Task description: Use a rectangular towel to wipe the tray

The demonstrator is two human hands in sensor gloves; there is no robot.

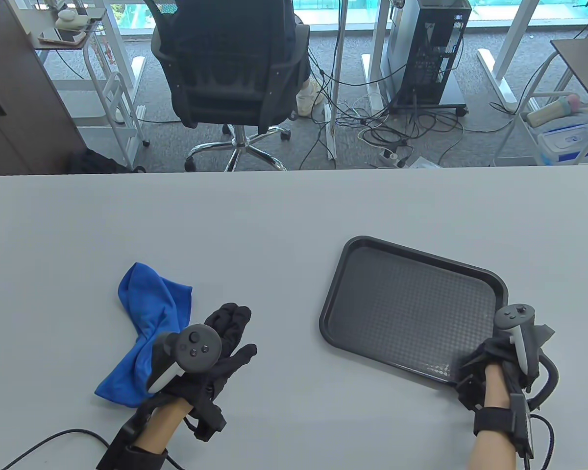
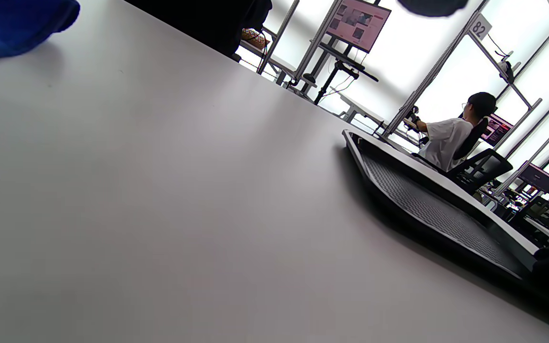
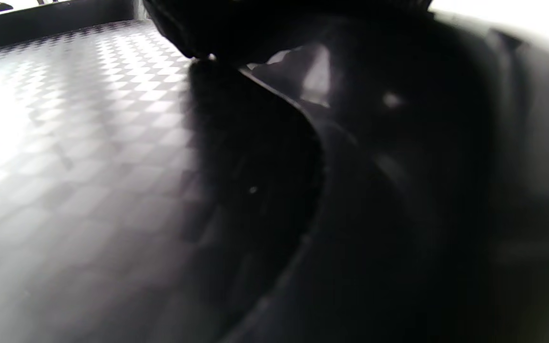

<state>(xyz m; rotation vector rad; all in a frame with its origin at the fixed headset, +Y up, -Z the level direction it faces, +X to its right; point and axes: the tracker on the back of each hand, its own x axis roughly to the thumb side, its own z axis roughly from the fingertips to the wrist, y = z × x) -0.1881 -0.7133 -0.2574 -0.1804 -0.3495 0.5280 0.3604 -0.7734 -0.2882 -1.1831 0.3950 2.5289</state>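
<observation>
Your left hand (image 1: 210,350), fingers spread, lies against the crumpled blue rectangular towel (image 1: 142,333), left of the dark textured plastic tray (image 1: 411,308) whose near corner your right hand (image 1: 490,360) grips.

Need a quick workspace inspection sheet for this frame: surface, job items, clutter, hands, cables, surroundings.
Surface: pale grey table, no spills seen.
Job's things: blue towel lies crumpled at front left; dark tray sits skewed at front right, nothing in it.
Clutter: nothing seen on the table.
Grippers: left hand lies beside the towel, fingers stretched out, overlapping the cloth's near edge, not gripping it; right hand is at the tray's near right corner, and whether it grips cannot be told.
Cables: black leads run from both wrists over the table's front edge; a cable tangle lies on the floor.
Surroundings: office chair, PC tower, white carts on both sides.
</observation>
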